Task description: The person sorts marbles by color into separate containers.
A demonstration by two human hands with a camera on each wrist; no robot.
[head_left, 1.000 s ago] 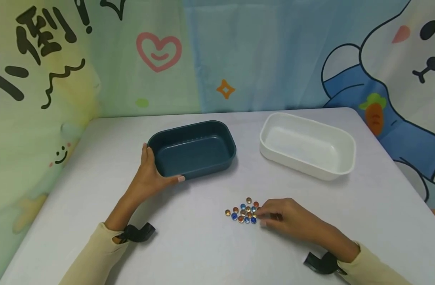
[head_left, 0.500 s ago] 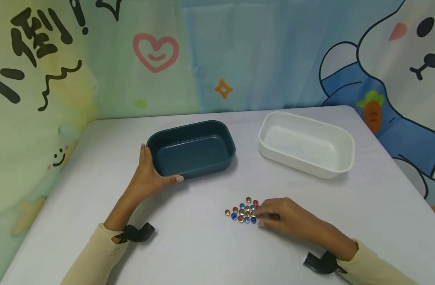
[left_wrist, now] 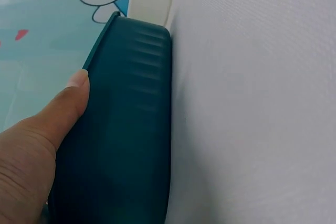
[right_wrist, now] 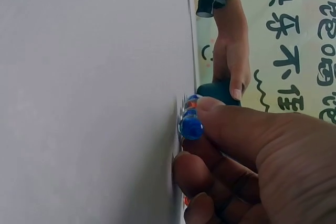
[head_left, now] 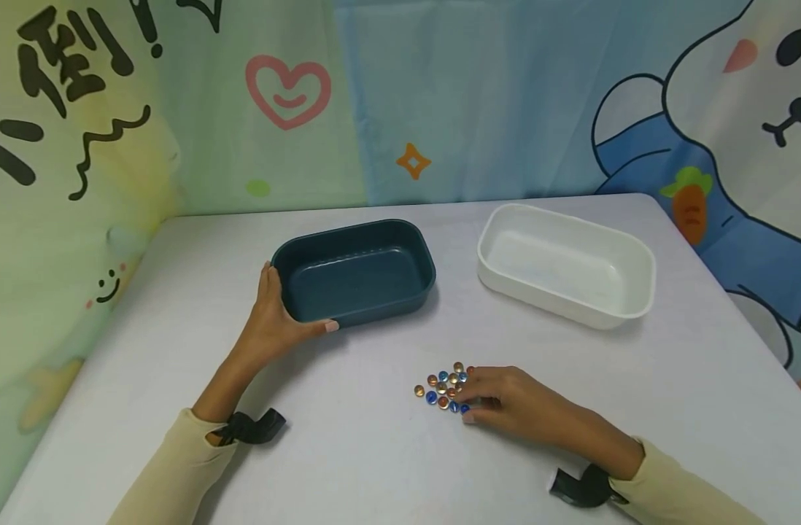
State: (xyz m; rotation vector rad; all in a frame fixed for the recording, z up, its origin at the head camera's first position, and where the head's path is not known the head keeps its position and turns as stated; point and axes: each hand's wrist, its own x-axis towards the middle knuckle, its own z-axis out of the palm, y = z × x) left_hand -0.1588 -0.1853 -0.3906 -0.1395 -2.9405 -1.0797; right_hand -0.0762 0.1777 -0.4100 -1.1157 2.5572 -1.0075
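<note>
A cluster of small glass marbles (head_left: 442, 389) in blue, amber and red lies mid-table in the head view. At its right edge is my right hand (head_left: 528, 405), fingers bent down among the marbles. The right wrist view has a blue marble (right_wrist: 191, 128) beside the thumb (right_wrist: 231, 121); I cannot tell whether the fingers hold any. My left hand (head_left: 272, 332) spans the near left corner of a dark teal basin (head_left: 381, 313), with the thumb along the front wall and straight fingers at the left end. The left wrist view puts the thumb tip (left_wrist: 79, 78) at the rim.
A white basin (head_left: 558, 302) stands at the back right of the white table (head_left: 348, 452). Behind the table hangs a printed cloth (head_left: 473, 95). A black camera band is on each wrist.
My right hand has shifted slightly left, further over the marbles, covering or nudging those at the right edge. The left hand and both basins keep their places.
</note>
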